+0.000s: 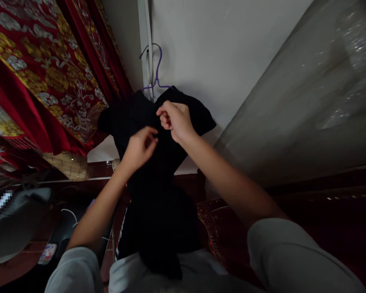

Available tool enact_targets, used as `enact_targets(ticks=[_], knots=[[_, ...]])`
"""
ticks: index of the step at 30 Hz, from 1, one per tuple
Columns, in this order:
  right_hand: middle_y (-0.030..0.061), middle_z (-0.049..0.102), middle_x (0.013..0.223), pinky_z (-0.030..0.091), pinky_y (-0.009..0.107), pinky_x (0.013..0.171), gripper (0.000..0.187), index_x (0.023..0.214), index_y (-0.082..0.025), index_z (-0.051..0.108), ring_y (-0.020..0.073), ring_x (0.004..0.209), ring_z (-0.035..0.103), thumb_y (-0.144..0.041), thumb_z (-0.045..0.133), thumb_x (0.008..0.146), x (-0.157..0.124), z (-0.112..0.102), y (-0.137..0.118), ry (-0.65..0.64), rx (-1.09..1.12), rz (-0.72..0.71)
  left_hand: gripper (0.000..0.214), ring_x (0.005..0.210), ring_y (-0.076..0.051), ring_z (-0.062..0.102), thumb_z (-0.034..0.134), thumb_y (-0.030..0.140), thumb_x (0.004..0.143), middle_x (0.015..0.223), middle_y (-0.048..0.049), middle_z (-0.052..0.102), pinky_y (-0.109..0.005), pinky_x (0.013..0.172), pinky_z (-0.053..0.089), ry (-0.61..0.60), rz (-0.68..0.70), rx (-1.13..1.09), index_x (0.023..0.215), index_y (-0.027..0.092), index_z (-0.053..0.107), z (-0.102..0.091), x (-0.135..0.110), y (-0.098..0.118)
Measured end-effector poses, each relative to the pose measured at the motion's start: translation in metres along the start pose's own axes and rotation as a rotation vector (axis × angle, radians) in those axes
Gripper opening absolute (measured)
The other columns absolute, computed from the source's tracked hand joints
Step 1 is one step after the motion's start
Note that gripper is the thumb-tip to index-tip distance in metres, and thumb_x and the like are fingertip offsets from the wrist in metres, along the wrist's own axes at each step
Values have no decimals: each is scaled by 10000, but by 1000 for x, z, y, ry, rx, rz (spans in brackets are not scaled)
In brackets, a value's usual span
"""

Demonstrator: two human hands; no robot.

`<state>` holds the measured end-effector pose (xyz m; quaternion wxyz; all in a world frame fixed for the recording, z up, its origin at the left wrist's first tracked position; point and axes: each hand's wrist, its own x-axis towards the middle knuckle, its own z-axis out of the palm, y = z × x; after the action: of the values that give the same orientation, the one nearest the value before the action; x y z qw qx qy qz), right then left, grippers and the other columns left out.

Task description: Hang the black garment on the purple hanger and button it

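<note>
A black short-sleeved garment (140, 110) hangs in front of me on a purple hanger (157, 77), its dark folds hard to make out. Over its upper chest, just below the neck opening, my right hand (177, 121) is closed in a pinch. Whatever lies between those fingertips, cloth or something small, cannot be made out. Lower and to the left, my left hand (141, 147) is slightly blurred in front of the garment. Its fingers are loosely curled, with a gap between thumb and forefinger and nothing visible in it.
Red curtains (57, 73) with gold and silver embroidery hang at the left. The hanger hooks onto a white strip (149, 40) along the pale wall. A large plastic-wrapped panel (280, 110) leans at the right. Dark red carved furniture (219, 219) stands below it; a grey seat-like object (18, 232) is lower left.
</note>
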<state>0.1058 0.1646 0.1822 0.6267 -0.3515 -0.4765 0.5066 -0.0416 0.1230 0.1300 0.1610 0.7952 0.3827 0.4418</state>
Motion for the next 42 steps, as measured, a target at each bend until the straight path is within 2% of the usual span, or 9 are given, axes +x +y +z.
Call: enact_targets(ticks=[6, 12, 16, 22, 25, 30, 34, 38, 42], knots=[[-66, 381, 456, 239, 172, 396, 363, 581, -181, 512, 34, 389, 330, -293, 617, 909, -4, -13, -9, -41, -117, -187, 188, 881, -186, 680, 646, 320, 993, 877, -22, 681, -305, 860, 500, 178, 191, 133, 1139, 203, 664, -28, 66, 16], [-56, 415, 491, 286, 190, 462, 311, 591, -181, 548, 51, 455, 387, -260, 601, 887, 6, -21, 3, 0, -286, -301, 177, 887, -183, 695, 567, 341, 1049, 858, -26, 677, -305, 835, 516, 121, 297, 272, 972, 200, 641, -18, 69, 28], [-42, 458, 481, 313, 226, 518, 258, 565, -170, 598, 77, 490, 428, -216, 588, 819, 5, -23, 42, 5, -416, -191, 161, 772, -156, 645, 570, 352, 1057, 803, 2, 614, -298, 756, 508, 337, 301, 213, 953, 230, 588, -32, 70, 38], [-17, 523, 538, 309, 256, 564, 228, 542, -177, 581, 103, 554, 470, -283, 581, 745, -21, -35, 77, -177, -544, -129, 227, 733, -124, 562, 562, 326, 1044, 774, 12, 530, -260, 721, 473, 791, -22, 54, 868, 188, 525, -103, 60, -45], [-28, 463, 523, 279, 259, 561, 258, 517, -183, 521, 96, 549, 421, -307, 573, 738, -30, -42, 75, -265, -576, -155, 304, 649, -139, 524, 503, 288, 1026, 676, 23, 477, -282, 683, 455, 617, -367, 108, 734, 203, 490, -114, 16, -99], [-18, 498, 518, 288, 258, 553, 256, 550, -174, 601, 101, 540, 434, -288, 550, 774, -30, -50, 66, -556, -654, -30, 195, 634, -179, 583, 647, 274, 898, 638, 14, 580, -308, 655, 460, 44, -403, 262, 720, 218, 589, -88, -62, -118], [49, 697, 724, 435, 272, 630, 187, 749, -155, 725, 152, 651, 607, -310, 642, 814, -34, -48, 73, -962, -820, 207, 156, 737, -177, 617, 607, 350, 949, 789, -11, 669, -309, 729, 503, -8, -347, 225, 881, 215, 645, -71, -66, -88], [177, 677, 1237, 526, 418, 956, 577, 1194, -140, 665, 289, 1100, 661, -432, 831, 725, -46, -29, 82, -709, -772, -64, 233, 893, -180, 652, 552, 397, 1020, 935, -47, 687, -307, 836, 530, 13, -183, -14, 994, 183, 641, -50, -35, -34], [90, 695, 1071, 533, 406, 934, 402, 1109, -174, 660, 252, 1026, 655, -485, 673, 854, -54, -6, 72, -569, -425, -71, 282, 1054, -206, 648, 563, 448, 1035, 1053, -81, 683, -344, 991, 501, 49, 26, -96, 1045, 187, 668, -29, -10, 8]])
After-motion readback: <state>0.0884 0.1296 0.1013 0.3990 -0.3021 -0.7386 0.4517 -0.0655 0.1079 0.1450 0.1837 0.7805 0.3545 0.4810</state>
